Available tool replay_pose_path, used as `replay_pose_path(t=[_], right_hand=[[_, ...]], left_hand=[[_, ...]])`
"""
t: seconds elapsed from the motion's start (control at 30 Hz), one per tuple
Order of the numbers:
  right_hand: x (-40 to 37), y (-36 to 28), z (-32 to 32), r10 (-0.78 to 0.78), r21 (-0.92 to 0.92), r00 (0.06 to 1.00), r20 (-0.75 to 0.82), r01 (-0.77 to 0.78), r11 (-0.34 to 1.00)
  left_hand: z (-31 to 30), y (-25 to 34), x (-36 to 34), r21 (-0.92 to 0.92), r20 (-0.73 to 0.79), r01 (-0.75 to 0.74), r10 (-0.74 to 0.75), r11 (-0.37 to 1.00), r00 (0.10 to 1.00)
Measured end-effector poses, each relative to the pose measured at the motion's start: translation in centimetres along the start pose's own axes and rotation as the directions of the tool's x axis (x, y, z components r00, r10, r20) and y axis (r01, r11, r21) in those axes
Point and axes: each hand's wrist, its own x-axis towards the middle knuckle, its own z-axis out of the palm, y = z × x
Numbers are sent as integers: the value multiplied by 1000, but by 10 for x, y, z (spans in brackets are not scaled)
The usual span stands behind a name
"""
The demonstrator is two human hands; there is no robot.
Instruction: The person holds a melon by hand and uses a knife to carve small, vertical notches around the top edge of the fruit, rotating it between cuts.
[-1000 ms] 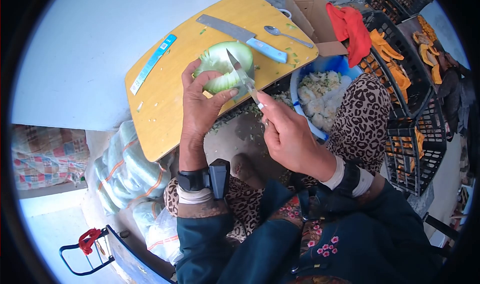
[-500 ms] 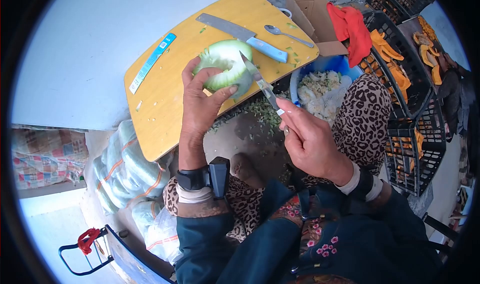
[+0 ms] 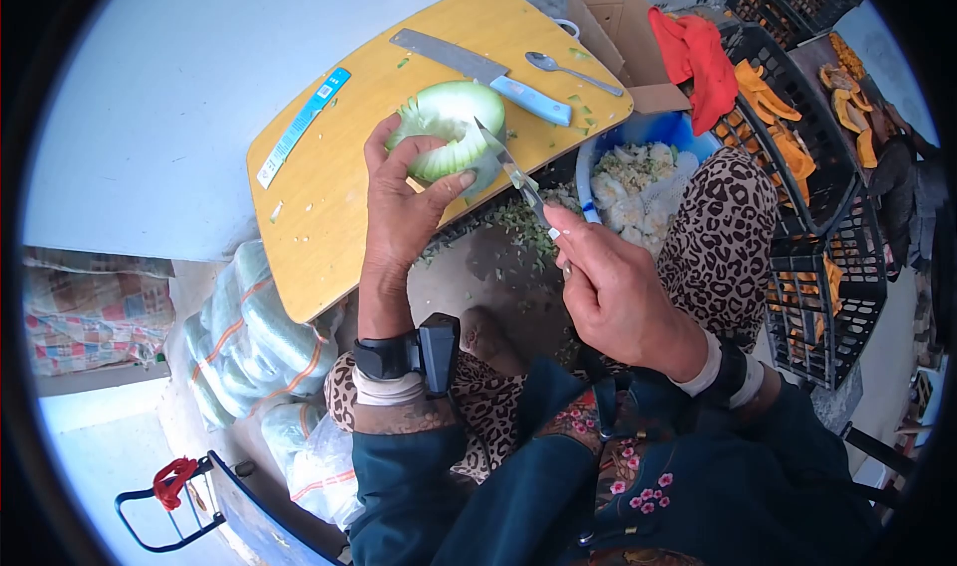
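Observation:
A pale green hollowed gourd with a row of notches along its cut rim is gripped by my left hand, thumb on the near side. My right hand is closed round the handle of a small knife. The blade's tip lies at the gourd's right rim, and bits of flesh cling to the blade. Behind the gourd, a cleaver with a light blue handle and a metal spoon lie on the yellow board.
A blue package strip lies at the board's left. A blue basin holds pale pulp and seeds. Green peelings litter the floor. Black crates with orange pieces, a cardboard box and a red cloth stand right. Stuffed sacks lie left.
The knife has shifted slightly left and down, its tip now against the gourd's right rim. My left hand and the gourd have hardly moved.

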Motion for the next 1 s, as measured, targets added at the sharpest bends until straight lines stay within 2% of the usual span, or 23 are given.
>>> replay_pose_path(t=[0.23, 0.73, 0.93, 1.0], right_hand=[[-3, -5, 3, -1, -62, 999, -33, -1, 998], [-1, -13, -2, 20, -7, 1000, -16, -21, 1000], [6, -26, -7, 37, -149, 998, 47, -29, 988], [12, -37, -7, 104, -269, 988, 114, -70, 961]], left_hand=[[1, 1, 0, 8, -7, -7, 7, 1000, 1000], [2, 0, 0, -6, -10, -16, 16, 1000, 1000], [2, 1, -1, -13, -15, -16, 16, 1000, 1000], [3, 1, 0, -56, -20, -15, 14, 998, 1000]])
